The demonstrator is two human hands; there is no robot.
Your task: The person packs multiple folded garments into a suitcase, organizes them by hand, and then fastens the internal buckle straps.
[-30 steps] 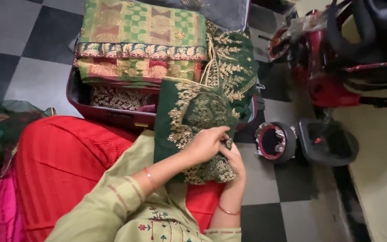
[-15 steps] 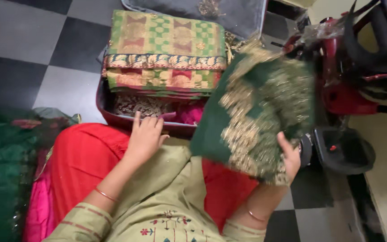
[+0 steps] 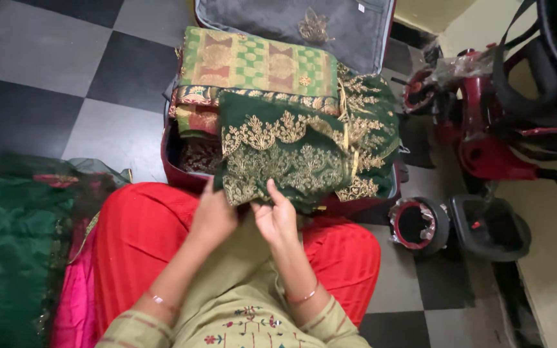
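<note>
A folded dark green cloth with gold embroidery (image 3: 285,158) is laid across the front of the open maroon suitcase (image 3: 182,173), partly over a folded green and gold patterned silk cloth (image 3: 259,61) that fills the back of the suitcase. Its near edge is pinched by the fingers of the right hand (image 3: 277,218), while the left hand (image 3: 214,216) rests at the suitcase's front rim with its fingers curled at the cloth's lower corner; whether anything is gripped there cannot be told. The packing is judged well advanced: the suitcase is nearly full, and this cloth is not yet smoothed flat. A sheer green cloth with a pink lining (image 3: 14,245) is left on the chequered floor (image 3: 46,58) to the left of the suitcase. To its right a red ride-on toy (image 3: 485,129) and a black round container (image 3: 420,225) are crowded close.
</note>
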